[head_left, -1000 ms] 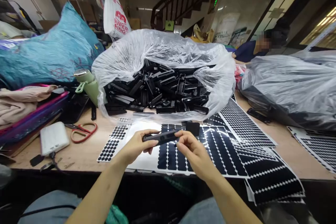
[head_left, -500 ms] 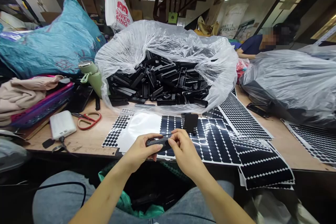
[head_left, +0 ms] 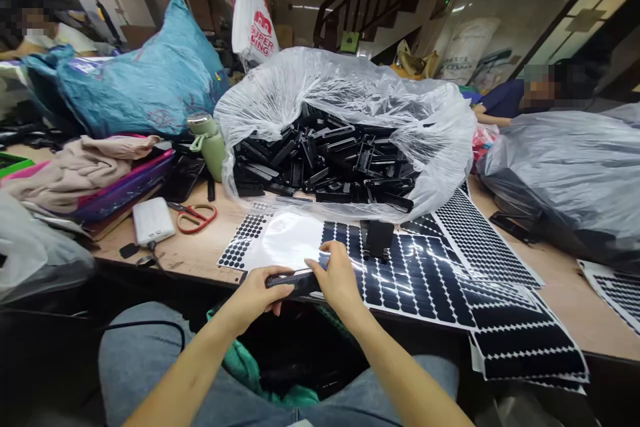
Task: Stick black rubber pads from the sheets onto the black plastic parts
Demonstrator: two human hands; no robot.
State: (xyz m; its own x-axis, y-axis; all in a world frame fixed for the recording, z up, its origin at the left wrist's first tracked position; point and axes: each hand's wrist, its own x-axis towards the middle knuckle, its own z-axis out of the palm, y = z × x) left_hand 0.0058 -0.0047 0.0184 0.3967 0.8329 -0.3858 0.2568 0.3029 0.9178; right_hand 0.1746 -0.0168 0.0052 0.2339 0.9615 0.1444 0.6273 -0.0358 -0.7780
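My left hand (head_left: 257,297) is closed around one end of a long, narrow black plastic piece (head_left: 296,282) with a patterned surface, held over the table's front edge. Close by the other end is my right hand (head_left: 340,277), its thumb and bent index finger apart with a gap between them. Whether the right thumb touches the piece I cannot tell. Beneath the hands lies a sheet of black oblong stickers (head_left: 405,273), with a bare white backing area (head_left: 290,240) on its left. A black flat-topped stand (head_left: 379,239) rests on the sheet.
Behind the sheets, a clear plastic bag (head_left: 350,73) holds many black plastic pieces (head_left: 320,153). Red-handled scissors (head_left: 197,218), a white power bank (head_left: 153,221) and a green bottle (head_left: 213,150) stand left. More sticker sheets (head_left: 530,340) overhang the front edge at right.
The view has swung left, so a second person shows at far left. My right thumb and index finger have parted from their pinch at the piece; my left hand still holds it.
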